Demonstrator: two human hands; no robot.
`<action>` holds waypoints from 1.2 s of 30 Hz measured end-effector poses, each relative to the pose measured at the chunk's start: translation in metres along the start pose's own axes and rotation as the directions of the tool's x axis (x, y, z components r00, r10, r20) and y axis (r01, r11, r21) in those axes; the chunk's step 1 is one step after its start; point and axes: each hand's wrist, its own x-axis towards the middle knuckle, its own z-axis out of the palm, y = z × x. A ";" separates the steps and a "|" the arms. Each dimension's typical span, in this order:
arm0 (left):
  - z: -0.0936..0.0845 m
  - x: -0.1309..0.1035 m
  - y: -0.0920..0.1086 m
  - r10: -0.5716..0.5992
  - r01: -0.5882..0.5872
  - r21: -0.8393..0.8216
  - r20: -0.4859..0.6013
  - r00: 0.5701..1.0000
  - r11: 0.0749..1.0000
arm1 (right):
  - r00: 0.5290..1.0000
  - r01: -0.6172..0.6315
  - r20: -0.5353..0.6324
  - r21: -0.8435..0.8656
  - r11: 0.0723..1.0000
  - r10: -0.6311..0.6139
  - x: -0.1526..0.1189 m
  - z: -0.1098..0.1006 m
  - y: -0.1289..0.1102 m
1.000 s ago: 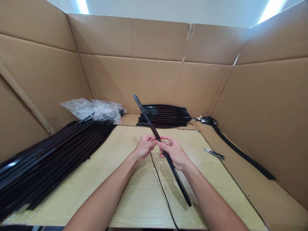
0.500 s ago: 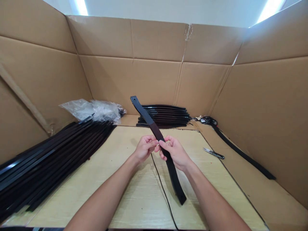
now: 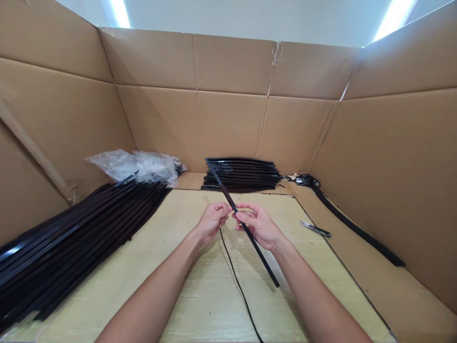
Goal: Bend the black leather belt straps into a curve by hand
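My right hand (image 3: pixel 262 228) grips a long, thin black strip (image 3: pixel 262 257) near its middle, edge-on to me and slanting from upper left to lower right. My left hand (image 3: pixel 210 221) is closed in a pinch beside the strip, its fingertips close to those of my right hand. From under the left fingers a thin black cord (image 3: pixel 236 281) runs down to the front edge of the board. How the cord meets the strip is hidden by the fingers.
Many black strips (image 3: pixel 82 238) lie piled on the left, with clear plastic bags (image 3: pixel 143 166) behind. Another stack of strips (image 3: pixel 246 174) sits at the back. Thread snips (image 3: pixel 316 228) and a curved black strip (image 3: pixel 357 226) are on the right. Cardboard walls (image 3: pixel 228 119) surround the pale board (image 3: pixel 160 267).
The strip has been turned from its broad face to its narrow edge, and its far end has dropped lower. My left hand has drawn slightly left with the cord.
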 end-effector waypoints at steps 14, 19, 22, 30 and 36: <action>-0.007 0.001 0.001 -0.003 0.001 0.041 0.061 0.998 0.999 | 0.994 0.021 0.105 -0.167 0.986 -0.003 -0.003 0.006 0.004; -0.011 0.003 0.003 0.053 -0.053 0.011 -0.007 0.999 0.999 | 0.998 -0.021 0.054 -0.052 0.998 0.024 0.003 0.005 0.005; -0.012 0.004 0.003 0.058 -0.057 0.012 -0.057 0.997 0.998 | 0.999 -0.028 0.034 -0.057 0.998 0.030 0.007 0.002 0.005; -0.004 0.004 0.002 0.013 -0.010 0.037 -0.080 0.997 0.999 | 0.998 -0.016 -0.056 -0.024 1.000 0.014 0.006 0.004 0.002; -0.003 0.003 0.004 0.012 -0.012 0.009 -0.057 0.998 1.000 | 0.999 -0.006 -0.054 -0.052 0.999 0.003 0.002 0.009 0.005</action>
